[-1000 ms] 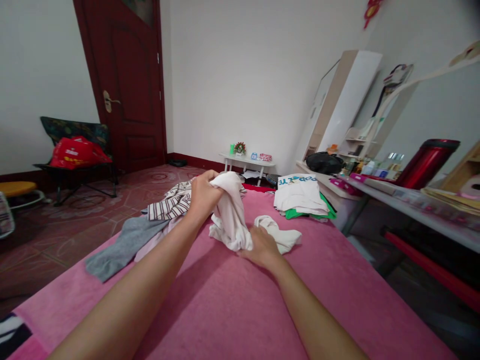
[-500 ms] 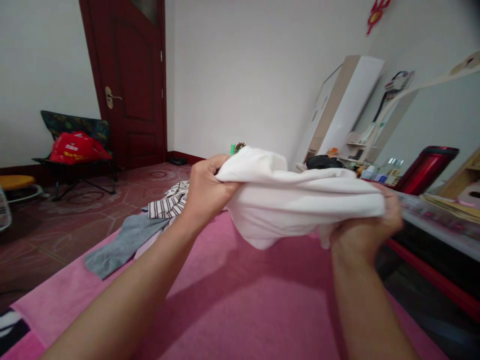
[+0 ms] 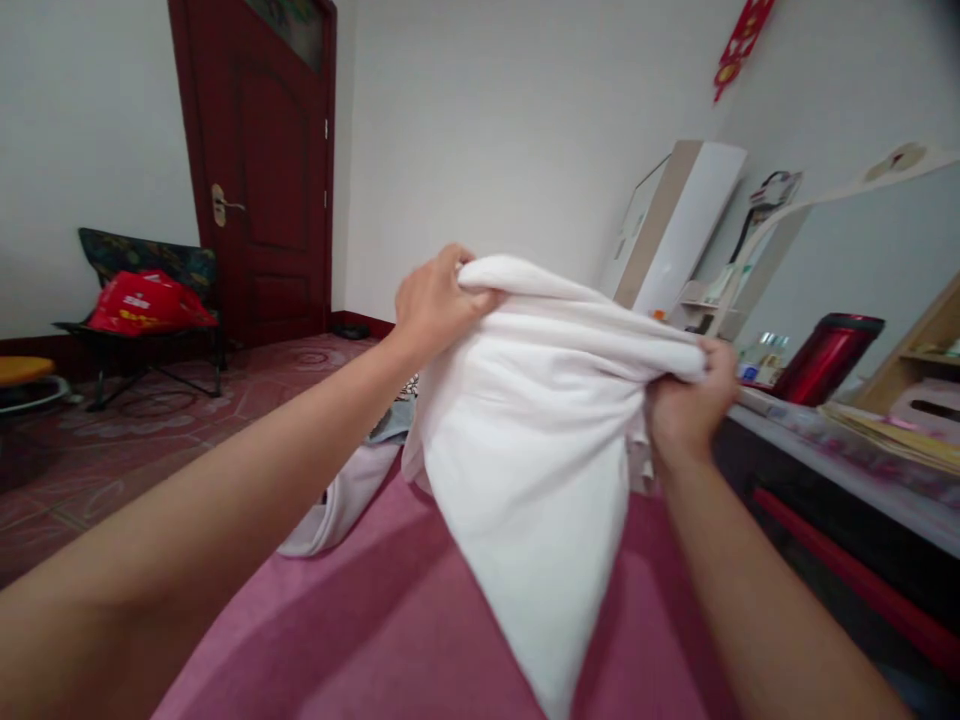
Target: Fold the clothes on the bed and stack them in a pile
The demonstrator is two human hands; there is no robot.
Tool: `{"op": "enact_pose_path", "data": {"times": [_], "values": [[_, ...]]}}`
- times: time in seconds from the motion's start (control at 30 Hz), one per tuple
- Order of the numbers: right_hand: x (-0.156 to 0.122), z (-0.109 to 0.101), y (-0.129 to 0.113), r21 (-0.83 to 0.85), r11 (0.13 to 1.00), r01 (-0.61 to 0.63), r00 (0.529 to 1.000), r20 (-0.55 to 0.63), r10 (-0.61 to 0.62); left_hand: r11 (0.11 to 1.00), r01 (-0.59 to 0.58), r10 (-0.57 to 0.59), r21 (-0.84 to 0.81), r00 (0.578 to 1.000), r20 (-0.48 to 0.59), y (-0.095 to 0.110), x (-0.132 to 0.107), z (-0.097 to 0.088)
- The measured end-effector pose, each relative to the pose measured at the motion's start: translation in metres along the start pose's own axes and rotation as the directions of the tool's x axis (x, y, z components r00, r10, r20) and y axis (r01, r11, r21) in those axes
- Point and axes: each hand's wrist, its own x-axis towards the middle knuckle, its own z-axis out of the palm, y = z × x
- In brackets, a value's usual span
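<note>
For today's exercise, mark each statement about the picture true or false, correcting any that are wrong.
1. The left hand and the right hand both grip the white cloth. True.
2. The red bag is in the right hand. False: it rests on the folding chair.
3. The door is dark red. True.
4. The white cloth lies spread flat on the pink cover. False: it hangs from both hands.
5. In the picture, a red flask shows to the right of the right hand. True.

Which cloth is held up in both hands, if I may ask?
The draped white cloth, gripped by left hand and right hand; the pale pink cloth and grey cloth lie unheld.
</note>
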Motion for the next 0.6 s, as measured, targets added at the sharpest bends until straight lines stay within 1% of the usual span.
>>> {"op": "enact_pose_path", "data": {"times": [0.03, 0.07, 0.1, 0.13, 0.17, 0.23, 0.27, 0.3, 0.33, 0.37, 0.4, 0.47, 0.5, 0.53, 0.6], "values": [[-0.005, 0.008, 0.021, -0.177, 0.982, -0.063, 0.989, 0.123, 0.085, 0.997, 0.046, -0.051, 0.059, 0.995, 0.087, -0.024, 0.001, 0.016], [-0.016, 0.013, 0.041, -0.359, 0.927, -0.111, 0.946, 0.246, 0.209, 0.988, 0.093, -0.116, 0.122, 0.974, 0.193, -0.047, -0.005, 0.030], [-0.033, 0.015, 0.059, -0.523, 0.845, -0.114, 0.874, 0.351, 0.335, 0.971, 0.143, -0.198, 0.193, 0.932, 0.304, -0.067, -0.018, 0.041], [-0.053, 0.014, 0.074, -0.627, 0.777, -0.046, 0.807, 0.435, 0.399, 0.949, 0.153, -0.255, 0.274, 0.886, 0.388, -0.084, -0.035, 0.049], [-0.076, 0.011, 0.087, -0.647, 0.763, -0.016, 0.780, 0.470, 0.414, 0.928, 0.113, -0.278, 0.356, 0.846, 0.455, -0.098, -0.057, 0.054], [-0.121, 0.006, 0.105, -0.654, 0.754, 0.062, 0.731, 0.543, 0.412, 0.922, 0.072, -0.278, 0.379, 0.807, 0.522, -0.118, -0.105, 0.058], [-0.139, 0.004, 0.111, -0.657, 0.750, 0.082, 0.720, 0.560, 0.411, 0.922, 0.052, -0.273, 0.384, 0.790, 0.549, -0.124, -0.128, 0.056], [-0.153, 0.003, 0.115, -0.654, 0.749, 0.105, 0.705, 0.580, 0.408, 0.921, 0.031, -0.267, 0.387, 0.774, 0.573, -0.130, -0.147, 0.054], [-0.162, 0.002, 0.118, -0.654, 0.747, 0.121, 0.696, 0.593, 0.406, 0.913, -0.032, -0.240, 0.406, 0.763, 0.600, -0.133, -0.163, 0.051], [-0.167, 0.002, 0.120, -0.653, 0.745, 0.133, 0.689, 0.602, 0.405, 0.876, -0.151, -0.194, 0.458, 0.759, 0.622, -0.135, -0.174, 0.048], [-0.169, 0.001, 0.122, -0.652, 0.745, 0.142, 0.682, 0.610, 0.404, 0.824, -0.241, -0.170, 0.513, 0.758, 0.629, -0.136, -0.180, 0.045], [-0.168, 0.001, 0.125, -0.647, 0.746, 0.155, 0.671, 0.623, 0.401, 0.689, -0.385, -0.150, 0.614, 0.753, 0.640, -0.133, -0.184, 0.043], [-0.166, 0.001, 0.126, -0.641, 0.751, 0.160, 0.666, 0.631, 0.398, 0.640, -0.423, -0.164, 0.642, 0.741, 0.652, -0.130, -0.183, 0.042], [-0.165, 0.000, 0.127, -0.633, 0.757, 0.164, 0.661, 0.640, 0.392, 0.609, -0.453, -0.185, 0.651, 0.717, 0.672, -0.127, -0.181, 0.042], [-0.164, -0.001, 0.126, -0.607, 0.775, 0.175, 0.650, 0.663, 0.372, 0.586, -0.500, -0.235, 0.638, 0.649, 0.724, -0.122, -0.177, 0.042]]}}
